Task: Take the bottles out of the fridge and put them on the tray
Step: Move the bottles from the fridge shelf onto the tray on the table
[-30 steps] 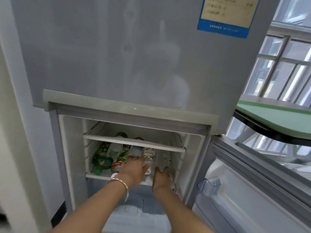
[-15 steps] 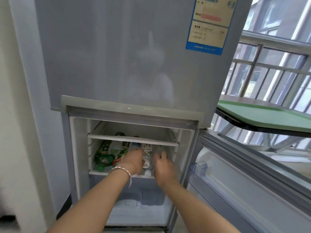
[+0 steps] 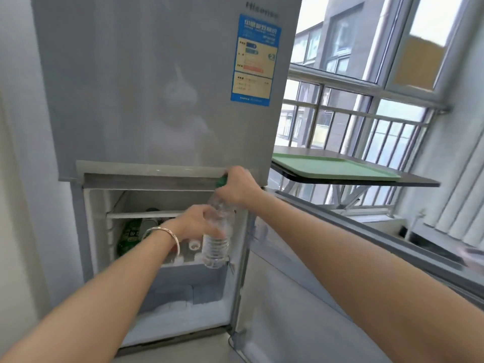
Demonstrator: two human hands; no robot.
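Starting at your left, the fridge (image 3: 167, 100) stands with its lower compartment open, and a green bottle (image 3: 128, 235) lies on the inner shelf, well to the left of your left fingers, with what look like more bottles and a white cap just behind them. Your left hand (image 3: 195, 224) has its fingers curled around the middle of the clear bottle (image 3: 216, 235), steadying it. This bottle stands roughly upright, tilted slightly: its long axis runs top to bottom, the green cap (image 3: 222, 180) pointing up and the base hanging below your left fingers, out in front of the shelf. Your right hand (image 3: 239, 188) is clamped over the neck, the cap peeking out just left of your knuckles. By my reading, you are in the carry step: the bottle is clear of the shelf but not yet delivered. Next, swing it to the right and upward to the green tray (image 3: 335, 167), which sits on a ledge well right of your right fingers, and stand it base down. Mind the open door below your right arm.
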